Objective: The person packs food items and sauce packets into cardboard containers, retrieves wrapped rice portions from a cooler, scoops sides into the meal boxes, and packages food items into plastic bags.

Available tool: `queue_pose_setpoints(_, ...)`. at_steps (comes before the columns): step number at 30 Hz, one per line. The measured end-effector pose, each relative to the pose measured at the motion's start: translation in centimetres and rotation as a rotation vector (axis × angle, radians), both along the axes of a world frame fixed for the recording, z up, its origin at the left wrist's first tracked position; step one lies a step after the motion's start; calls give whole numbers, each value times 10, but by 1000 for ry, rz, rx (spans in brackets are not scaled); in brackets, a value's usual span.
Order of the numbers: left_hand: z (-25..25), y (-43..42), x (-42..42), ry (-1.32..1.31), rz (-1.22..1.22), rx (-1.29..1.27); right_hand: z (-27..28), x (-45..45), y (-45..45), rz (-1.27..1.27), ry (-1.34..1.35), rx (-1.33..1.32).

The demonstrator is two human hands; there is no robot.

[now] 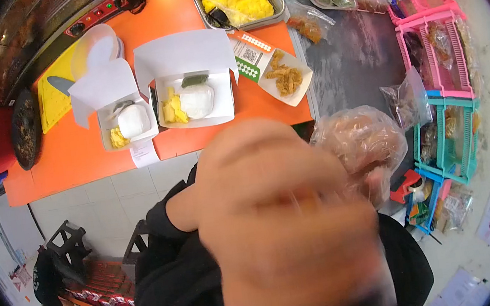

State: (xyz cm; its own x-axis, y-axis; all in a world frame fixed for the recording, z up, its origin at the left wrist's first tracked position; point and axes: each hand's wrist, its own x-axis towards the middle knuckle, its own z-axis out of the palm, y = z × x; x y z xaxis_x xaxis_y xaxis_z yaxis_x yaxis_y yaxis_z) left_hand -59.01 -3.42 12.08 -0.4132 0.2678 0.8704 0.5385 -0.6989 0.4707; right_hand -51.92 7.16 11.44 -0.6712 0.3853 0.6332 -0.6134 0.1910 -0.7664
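Note:
Close to the camera, my left hand (252,164) and what appears to be my right hand (300,261) overlap, both smeared by motion. The left comes out of a black sleeve. Their fingers are not clear, and anything between them is hidden. Just right of them is a crumpled clear plastic bag (358,140) with something pinkish inside; I cannot tell whether a hand touches it. Beyond the hands, two open white boxes, a larger one (223,98) and a smaller one (110,123), each hold a white mound and yellow egg-like pieces. A paper tray (303,80) carries brown fried pieces.
On the orange table (190,147) lie a yellow cutting board (52,102), a knife (59,85) and a dark oval stone (26,129). A metal tray (280,13) of yellow food stands behind. Pink baskets (429,20) and a teal basket (467,140) line the right. Another person (45,278) bends at lower left.

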Motion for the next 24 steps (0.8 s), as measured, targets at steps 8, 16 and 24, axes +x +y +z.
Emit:
queue_pose_setpoints(8,-78,15,-4,-221,309,-376,14,-4,16,-243,-253,620)
queue_pose_setpoints(16,-69,9,-10,-667,147,-336,-15,-11,30,-24,-532,-163)
queue_pose_setpoints(24,-63,-4,-25,-991,74,-385,9,-21,46,65,-749,432)
